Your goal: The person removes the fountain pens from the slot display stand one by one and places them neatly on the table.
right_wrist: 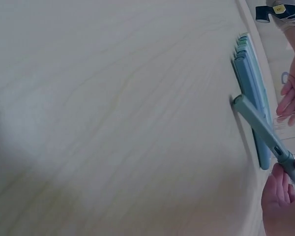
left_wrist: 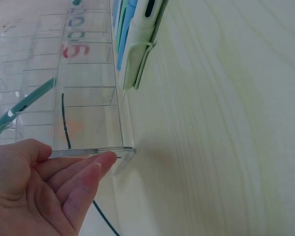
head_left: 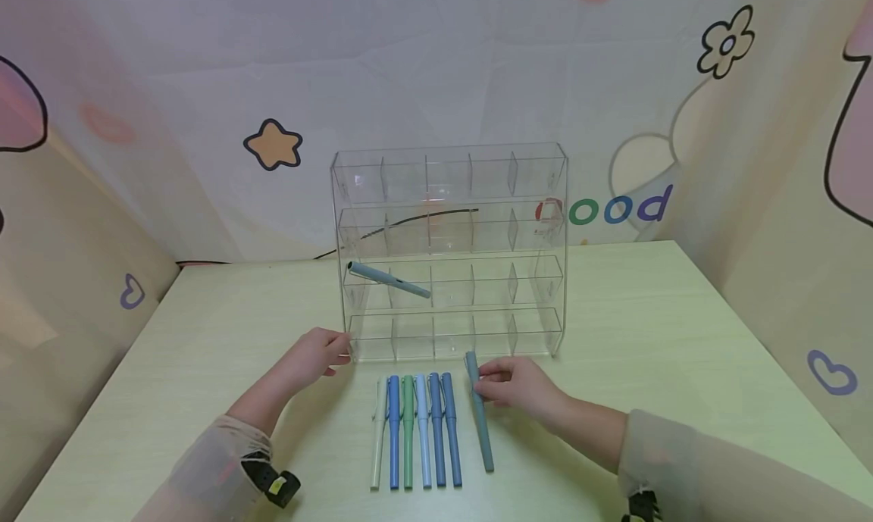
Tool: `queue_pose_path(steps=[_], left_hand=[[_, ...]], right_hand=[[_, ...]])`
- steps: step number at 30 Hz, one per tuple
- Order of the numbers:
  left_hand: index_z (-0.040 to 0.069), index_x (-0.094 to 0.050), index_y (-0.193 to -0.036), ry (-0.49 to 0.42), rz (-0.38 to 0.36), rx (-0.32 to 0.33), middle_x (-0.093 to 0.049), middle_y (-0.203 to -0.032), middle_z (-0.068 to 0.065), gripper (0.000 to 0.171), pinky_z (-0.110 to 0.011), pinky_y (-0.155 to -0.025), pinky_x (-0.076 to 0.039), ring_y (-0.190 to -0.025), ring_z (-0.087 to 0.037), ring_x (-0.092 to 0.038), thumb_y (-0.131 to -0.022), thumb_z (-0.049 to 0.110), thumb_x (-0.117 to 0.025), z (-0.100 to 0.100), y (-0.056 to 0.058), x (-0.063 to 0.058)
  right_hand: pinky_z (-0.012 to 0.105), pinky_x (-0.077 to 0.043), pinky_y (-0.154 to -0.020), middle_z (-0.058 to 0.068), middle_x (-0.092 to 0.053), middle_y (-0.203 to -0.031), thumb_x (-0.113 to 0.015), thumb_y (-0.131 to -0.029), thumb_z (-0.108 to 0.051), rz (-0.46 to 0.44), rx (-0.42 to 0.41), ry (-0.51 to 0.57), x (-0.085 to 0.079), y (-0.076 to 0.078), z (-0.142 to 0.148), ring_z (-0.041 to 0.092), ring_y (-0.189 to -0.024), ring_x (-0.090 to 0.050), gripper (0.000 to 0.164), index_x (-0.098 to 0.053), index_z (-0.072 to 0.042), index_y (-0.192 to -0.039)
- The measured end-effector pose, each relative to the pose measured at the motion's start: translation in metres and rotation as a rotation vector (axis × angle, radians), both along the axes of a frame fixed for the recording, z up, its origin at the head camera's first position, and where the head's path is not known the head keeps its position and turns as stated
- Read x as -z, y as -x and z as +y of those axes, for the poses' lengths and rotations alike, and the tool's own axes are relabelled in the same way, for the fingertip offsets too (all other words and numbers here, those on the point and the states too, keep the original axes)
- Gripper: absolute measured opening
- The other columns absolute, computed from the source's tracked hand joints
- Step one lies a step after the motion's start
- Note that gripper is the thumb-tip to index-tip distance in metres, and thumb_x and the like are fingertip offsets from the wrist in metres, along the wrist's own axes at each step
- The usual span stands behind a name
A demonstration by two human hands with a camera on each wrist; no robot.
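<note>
My left hand (head_left: 317,355) pinches the lower left edge of a clear plastic rack (head_left: 565,249), thumb on one side and fingers on the other, as the left wrist view shows. Between thumb and fingers, my right hand (head_left: 521,386) holds a grey-teal pen (head_left: 484,439) by its upper part, in front of the rack. Its lower end points toward me. A similar grey-blue pen (head_left: 389,278) lies slanted in the rack's second tier from the bottom, on the left. To the left of the held pen, several capped pens lie side by side, including a pale green pen (head_left: 377,446) and a green pen (head_left: 408,439).
The rack has several tiers split into compartments by thin see-through dividers. It stands on a pale wood-grain table (head_left: 682,355). Behind it hangs a printed cloth backdrop (head_left: 443,75), with more cloth at both sides. A camera (head_left: 280,488) sits on my left wrist.
</note>
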State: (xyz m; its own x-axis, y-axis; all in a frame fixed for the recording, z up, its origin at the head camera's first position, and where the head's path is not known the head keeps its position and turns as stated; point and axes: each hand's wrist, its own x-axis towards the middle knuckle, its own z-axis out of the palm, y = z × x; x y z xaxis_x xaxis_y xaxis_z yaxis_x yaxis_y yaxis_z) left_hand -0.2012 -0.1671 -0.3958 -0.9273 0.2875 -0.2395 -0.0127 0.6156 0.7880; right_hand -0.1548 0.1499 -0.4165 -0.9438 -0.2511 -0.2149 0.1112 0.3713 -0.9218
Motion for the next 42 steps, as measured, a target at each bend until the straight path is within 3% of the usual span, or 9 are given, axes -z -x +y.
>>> queue_pose_path(steps=[8,21,35,42], left_hand=[[-0.013,-0.055,-0.118,-0.003,0.008,0.006,-0.053,-0.123,-0.03,0.038,-0.042,-0.078,-0.053,-0.109,-0.038,-0.057,-0.101,0.015,-0.036,-0.001,-0.001,0.0],[-0.014,-0.052,-0.122,-0.004,0.001,-0.002,-0.053,-0.124,-0.03,0.039,-0.042,-0.079,-0.053,-0.11,-0.038,-0.056,-0.101,0.015,-0.035,-0.001,0.002,0.002],[-0.014,-0.051,-0.123,-0.011,0.007,0.005,-0.054,-0.122,-0.029,0.04,-0.042,-0.078,-0.053,-0.109,-0.037,-0.057,-0.101,0.015,-0.036,-0.001,0.001,0.002],[-0.014,-0.05,-0.123,-0.006,0.006,0.008,-0.054,-0.122,-0.03,0.04,-0.042,-0.078,-0.053,-0.109,-0.038,-0.057,-0.101,0.015,-0.036,-0.001,0.001,0.002]], right_hand=[[0.028,-0.052,-0.058,0.004,-0.065,-0.077,-0.07,-0.081,-0.008,-0.013,-0.045,-0.109,0.011,0.001,-0.009,0.012,-0.064,-0.059,0.026,-0.062,0.006,-0.1],[0.025,-0.05,-0.056,0.001,-0.061,-0.071,-0.07,-0.08,-0.006,0.081,-0.127,-0.249,0.009,0.001,-0.017,0.011,-0.059,-0.058,0.018,-0.064,0.003,-0.094],[0.024,-0.049,-0.055,0.002,-0.059,-0.068,-0.07,-0.081,-0.007,0.068,-0.112,-0.229,0.01,0.003,-0.019,0.014,-0.058,-0.062,0.028,-0.06,0.006,-0.104],[0.025,-0.049,-0.055,0.001,-0.06,-0.076,-0.066,-0.085,-0.008,0.246,-0.086,-0.234,-0.01,0.018,-0.018,0.016,-0.064,-0.064,0.026,-0.061,0.004,-0.108]])
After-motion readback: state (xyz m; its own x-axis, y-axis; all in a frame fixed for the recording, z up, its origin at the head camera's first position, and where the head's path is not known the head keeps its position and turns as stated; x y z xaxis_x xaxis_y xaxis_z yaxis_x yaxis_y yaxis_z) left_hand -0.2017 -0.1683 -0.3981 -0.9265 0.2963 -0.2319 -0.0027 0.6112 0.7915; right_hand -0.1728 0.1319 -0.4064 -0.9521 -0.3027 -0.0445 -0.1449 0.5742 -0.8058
